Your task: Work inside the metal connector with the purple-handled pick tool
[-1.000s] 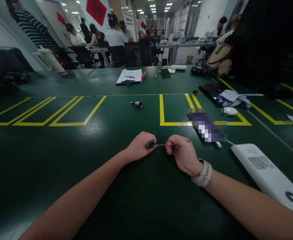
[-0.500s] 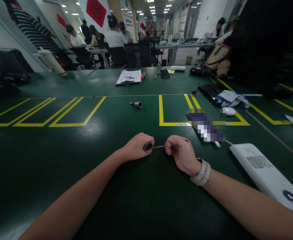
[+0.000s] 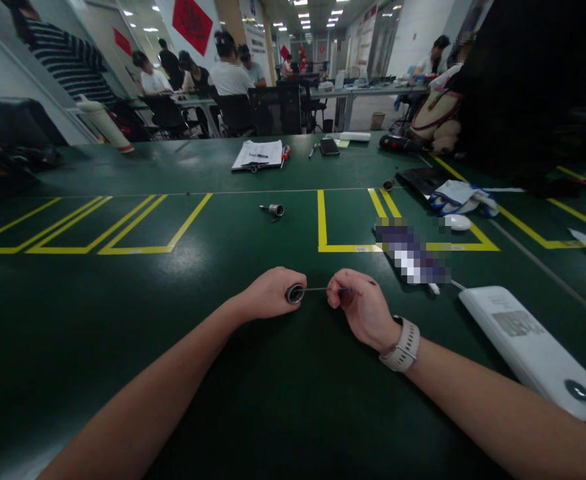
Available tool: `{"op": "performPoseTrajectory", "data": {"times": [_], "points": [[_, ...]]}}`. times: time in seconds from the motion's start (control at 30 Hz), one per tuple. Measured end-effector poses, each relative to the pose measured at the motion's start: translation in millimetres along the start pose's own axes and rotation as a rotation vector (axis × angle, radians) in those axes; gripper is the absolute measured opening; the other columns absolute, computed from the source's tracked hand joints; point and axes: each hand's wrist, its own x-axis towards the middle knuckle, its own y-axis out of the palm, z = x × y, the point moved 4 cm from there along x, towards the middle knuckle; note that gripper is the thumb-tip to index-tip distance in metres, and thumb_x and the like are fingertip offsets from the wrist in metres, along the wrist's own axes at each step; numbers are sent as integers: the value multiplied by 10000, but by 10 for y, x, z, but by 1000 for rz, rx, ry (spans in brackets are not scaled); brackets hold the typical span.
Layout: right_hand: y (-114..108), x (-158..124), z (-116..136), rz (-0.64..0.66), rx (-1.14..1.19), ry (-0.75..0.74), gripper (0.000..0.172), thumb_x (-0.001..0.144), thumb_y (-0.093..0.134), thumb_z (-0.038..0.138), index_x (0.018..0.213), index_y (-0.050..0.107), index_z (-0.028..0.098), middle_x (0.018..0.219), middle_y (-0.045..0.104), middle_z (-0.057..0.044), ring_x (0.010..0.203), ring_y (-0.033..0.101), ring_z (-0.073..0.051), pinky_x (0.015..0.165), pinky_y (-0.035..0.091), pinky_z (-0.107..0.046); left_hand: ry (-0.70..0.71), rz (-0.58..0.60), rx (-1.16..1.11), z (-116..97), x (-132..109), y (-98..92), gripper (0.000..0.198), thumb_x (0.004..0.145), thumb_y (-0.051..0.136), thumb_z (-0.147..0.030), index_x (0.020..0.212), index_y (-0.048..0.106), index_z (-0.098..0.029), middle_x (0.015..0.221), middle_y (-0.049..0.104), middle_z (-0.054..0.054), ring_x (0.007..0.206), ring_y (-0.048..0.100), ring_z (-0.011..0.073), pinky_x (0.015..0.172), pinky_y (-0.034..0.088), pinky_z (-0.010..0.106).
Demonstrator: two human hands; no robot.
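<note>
My left hand (image 3: 271, 291) is wrapped round a hollow metal cylinder (image 3: 295, 293), its round open end facing me and slightly right. In my right hand (image 3: 357, 300), the curled fingers pinch a thin screwdriver (image 3: 317, 289) with a slim metal shaft; most of its handle is hidden in the fingers. The shaft points left and meets the cylinder at its mouth; I cannot tell exactly where the tip sits. Both hands are just above the green table (image 3: 253, 407). Beyond them lies a small metal part with a thin stem (image 3: 275, 210).
To the right lie a long white device (image 3: 533, 347), a pixelated purple packet (image 3: 407, 253), a white mouse (image 3: 457, 223) and blue-white gloves (image 3: 463, 197). Farther back are a clipboard (image 3: 257, 154), a red screwdriver (image 3: 285, 155), a phone (image 3: 329, 147) and a tumbler (image 3: 105, 125). People sit beyond.
Both hands have shifted very slightly left. The screwdriver shaft now lies more level, and its tip still meets the cylinder.
</note>
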Motion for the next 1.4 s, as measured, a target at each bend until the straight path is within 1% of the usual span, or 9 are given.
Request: {"op": "performPoseTrajectory", "data": {"times": [0.13,0.27,0.5,0.7,0.9,1.07,1.23,1.4], "points": [[21,-21,-8,36,-117,-34,205,737,547,219,540,583,174,502,519,19,498,453,-118,515,328,-257,14,5,54,-34,4,-2,38,715,503,-133,703,534,-152,649,544,-23,614,507,111,641,385,258],[22,-40,11,56,-203,-78,227,741,517,211,526,583,181,483,508,18,503,453,-127,533,332,-266,18,-1,66,-45,2,-5,38,717,509,-131,701,535,-155,641,537,-26,613,508,110,629,386,250],[1,-29,49,-8,-125,-82,234,693,504,186,462,540,180,428,444,27,439,390,-112,466,275,-260,8,9,54,-37,-6,-10,37,725,516,-134,697,531,-154,639,528,-29,621,510,111,665,395,265],[-7,-13,45,-30,-105,-94,231,670,504,179,440,524,180,423,428,29,417,367,-106,445,248,-261,14,-13,63,-18,-6,-14,35,706,519,-130,688,526,-159,641,526,-30,619,500,110,641,382,252],[-31,-12,28,-22,-82,-74,221,673,504,180,454,528,180,436,427,30,419,364,-106,441,251,-256,9,-10,27,-18,-5,-20,44,710,521,-143,670,511,-158,630,514,-35,608,491,104,649,386,252],[-32,-13,20,-5,-81,-58,229,679,502,180,452,530,180,429,420,34,415,359,-103,442,248,-258,-17,-6,-15,9,-7,-22,34,705,539,-149,681,515,-155,646,534,-32,626,500,109,667,389,261],[-15,-12,18,4,-82,-59,243,670,506,165,427,520,173,417,417,32,409,354,-98,443,231,-263,-19,1,-34,25,-5,-18,30,705,535,-136,691,514,-151,653,536,-30,627,501,107,647,387,252],[-13,-17,37,-8,-36,-82,216,698,498,189,485,530,181,468,442,34,439,367,-102,459,258,-258,-25,14,-15,10,-10,-24,32,718,525,-142,690,513,-153,649,531,-28,617,495,106,635,387,250]]}}
